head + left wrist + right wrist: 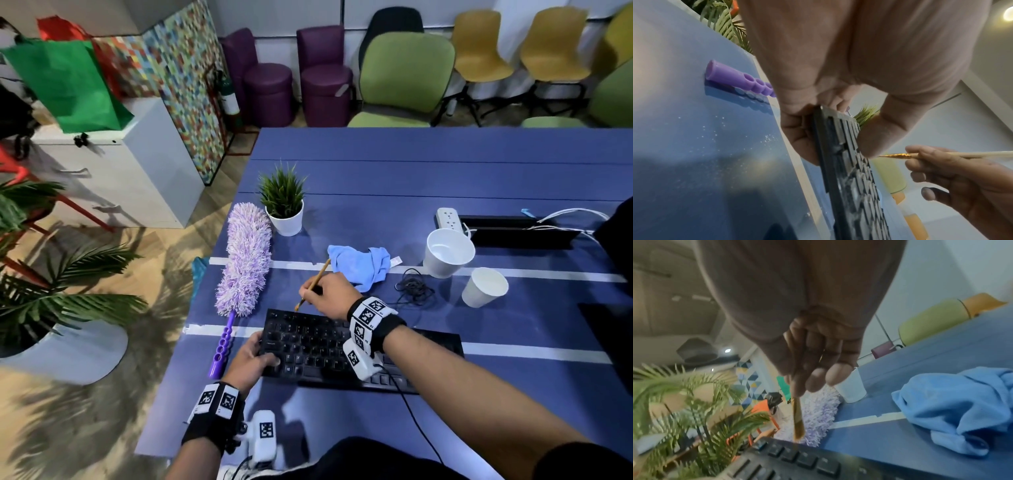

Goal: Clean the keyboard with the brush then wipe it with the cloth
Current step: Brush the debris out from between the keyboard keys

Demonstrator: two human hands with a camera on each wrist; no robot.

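A black keyboard (318,346) lies on the blue table (445,171). My left hand (253,359) grips its left end, thumb on the keys (873,141), fingers under the edge. My right hand (329,298) pinches a thin wooden brush (313,285), whose tip touches the keyboard's top-left row. In the right wrist view the brush (798,420) points down at the keys (801,459). In the left wrist view the brush (898,156) comes in from the right. A crumpled blue cloth (363,263) lies just beyond my right hand, also in the right wrist view as the cloth (953,410).
A purple fluffy duster (245,260) lies left of the keyboard. A small potted plant (284,205) stands behind it. Two white cups (448,251) (484,287), a coiled black cable (414,287) and a power strip (448,217) sit to the right. Chairs line the far side.
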